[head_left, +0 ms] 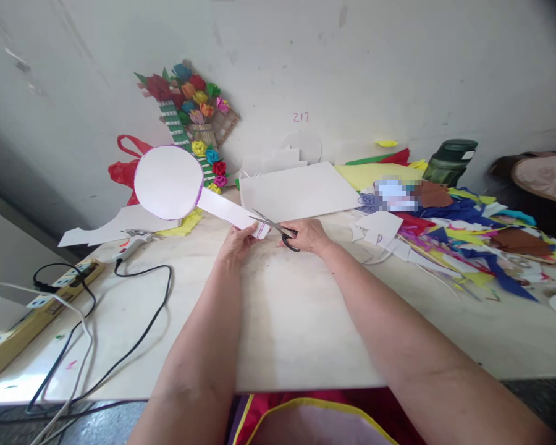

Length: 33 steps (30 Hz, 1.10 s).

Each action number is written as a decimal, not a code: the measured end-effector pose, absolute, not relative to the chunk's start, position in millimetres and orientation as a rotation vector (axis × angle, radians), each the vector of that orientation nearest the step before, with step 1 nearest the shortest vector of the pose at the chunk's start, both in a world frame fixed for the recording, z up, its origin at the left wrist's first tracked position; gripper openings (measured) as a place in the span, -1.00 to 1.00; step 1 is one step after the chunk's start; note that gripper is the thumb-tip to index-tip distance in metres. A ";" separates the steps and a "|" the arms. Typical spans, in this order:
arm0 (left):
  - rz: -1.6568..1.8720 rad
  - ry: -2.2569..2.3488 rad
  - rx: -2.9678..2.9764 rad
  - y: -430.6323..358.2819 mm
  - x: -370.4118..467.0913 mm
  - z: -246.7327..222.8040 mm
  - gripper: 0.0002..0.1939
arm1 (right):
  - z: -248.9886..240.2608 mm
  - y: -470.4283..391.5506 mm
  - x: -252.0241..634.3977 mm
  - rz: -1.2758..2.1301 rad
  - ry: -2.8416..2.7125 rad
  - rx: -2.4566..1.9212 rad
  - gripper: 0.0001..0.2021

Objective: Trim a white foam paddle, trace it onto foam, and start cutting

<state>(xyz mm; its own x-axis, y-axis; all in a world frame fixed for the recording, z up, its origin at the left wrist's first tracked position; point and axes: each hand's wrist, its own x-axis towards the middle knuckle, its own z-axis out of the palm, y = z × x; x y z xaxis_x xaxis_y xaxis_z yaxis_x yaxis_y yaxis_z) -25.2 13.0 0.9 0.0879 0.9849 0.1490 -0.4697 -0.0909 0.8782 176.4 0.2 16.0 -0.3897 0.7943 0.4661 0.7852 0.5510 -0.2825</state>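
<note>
Two hands (309, 235), one pair of scissors (269, 221), one round-headed cutout (169, 182), one bottle (449, 163)

Soft, even light; edges stretched; top right corner dark.

White paddle-shaped cutout (168, 182) | purple-edged | handle in left hand (240, 242)

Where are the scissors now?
Head view, centre: scissors in the right hand, blades open at the strip end of the white paddle-shaped cutout held in the left hand.
</note>
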 end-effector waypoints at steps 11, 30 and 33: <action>1.393 0.678 0.985 13.2 -24.4 0.1 -0.58 | 18.5 0.3 177.5 0.039 -2.243 -1.297 -0.63; 1.339 0.691 0.993 9.7 -24.0 5.6 -0.45 | 4.3 9.5 169.2 0.573 -1.972 -1.343 -0.76; 1.339 0.672 1.023 9.8 -25.8 5.0 -0.39 | 2.7 11.4 170.0 0.968 -1.816 -1.263 -0.71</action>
<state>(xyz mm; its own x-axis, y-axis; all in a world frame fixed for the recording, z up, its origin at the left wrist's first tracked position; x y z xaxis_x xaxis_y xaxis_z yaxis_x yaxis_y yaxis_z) -25.8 9.8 5.0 0.1538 0.9756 0.1566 -0.4569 -0.0703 0.8867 170.0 11.4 2.7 -0.2687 0.9539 0.1336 0.4211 0.2411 -0.8744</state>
